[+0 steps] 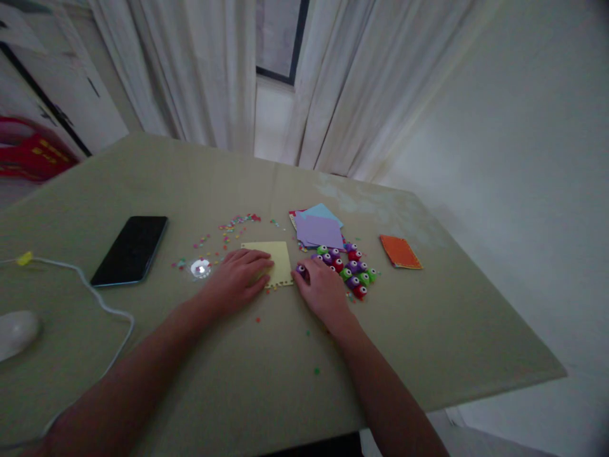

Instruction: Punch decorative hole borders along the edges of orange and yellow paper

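Note:
My left hand [245, 274] lies flat with fingers stretched over the left part of a pale yellow sheet of paper [280, 261]. Small notches or marks run along the sheet's bottom edge. Just right of the paper, my right hand [323, 289] has its thumb and fingers closed around a small purple ball-like piece with a white eye [301, 270]. Beside and beyond that hand sits a cluster of similar red, green and purple eye pieces [353, 266]. Part of the cluster is hidden behind the hand.
A stack of coloured paper [320, 230] lies behind the eye pieces, an orange square [400, 252] farther right. Colourful confetti bits [238, 222] are scattered around a shiny clear disc [200, 269]. Left are a black tablet-like device [132, 249], a white cable [107, 309] and a mouse [18, 333].

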`<control>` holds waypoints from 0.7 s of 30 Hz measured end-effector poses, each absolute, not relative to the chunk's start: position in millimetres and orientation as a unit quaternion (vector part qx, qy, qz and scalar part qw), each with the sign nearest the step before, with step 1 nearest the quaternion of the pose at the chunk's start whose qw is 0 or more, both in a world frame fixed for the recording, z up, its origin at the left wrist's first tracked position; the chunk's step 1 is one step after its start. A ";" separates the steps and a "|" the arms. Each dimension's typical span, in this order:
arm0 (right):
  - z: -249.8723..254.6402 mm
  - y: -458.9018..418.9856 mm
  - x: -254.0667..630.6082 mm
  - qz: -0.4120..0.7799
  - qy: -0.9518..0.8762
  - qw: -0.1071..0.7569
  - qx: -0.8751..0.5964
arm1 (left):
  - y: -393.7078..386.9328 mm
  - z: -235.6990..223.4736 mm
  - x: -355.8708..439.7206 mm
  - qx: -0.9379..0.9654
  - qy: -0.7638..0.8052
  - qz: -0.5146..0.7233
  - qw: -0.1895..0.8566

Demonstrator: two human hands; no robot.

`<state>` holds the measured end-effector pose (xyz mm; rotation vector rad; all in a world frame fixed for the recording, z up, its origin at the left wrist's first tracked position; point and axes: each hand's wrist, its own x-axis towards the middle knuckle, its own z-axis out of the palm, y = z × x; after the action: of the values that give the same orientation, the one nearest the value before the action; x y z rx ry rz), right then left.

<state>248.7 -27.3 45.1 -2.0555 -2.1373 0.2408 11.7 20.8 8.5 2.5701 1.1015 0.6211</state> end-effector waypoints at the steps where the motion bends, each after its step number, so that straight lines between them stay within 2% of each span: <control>1: 45.0 -27.8 251.9 0.077 -0.720 0.081 -0.685 | 20.8 7.9 11.6 0.888 0.381 0.216 0.141; 10: 41.8 -24.2 265.6 -0.025 -0.735 0.107 -0.669 | 19.3 0.7 7.5 0.893 0.381 0.203 0.126; 16: 40.6 -20.9 274.1 -0.005 -0.720 0.129 -0.681 | 14.7 9.6 9.0 0.903 0.362 0.180 0.148; 21: 39.0 -18.3 280.6 0.006 -0.717 0.152 -0.680 | 9.3 23.2 10.9 0.921 0.284 0.145 0.224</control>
<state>280.6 -18.3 39.0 -1.9525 -2.0584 0.0182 10.9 9.3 23.2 2.5419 0.7847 0.4003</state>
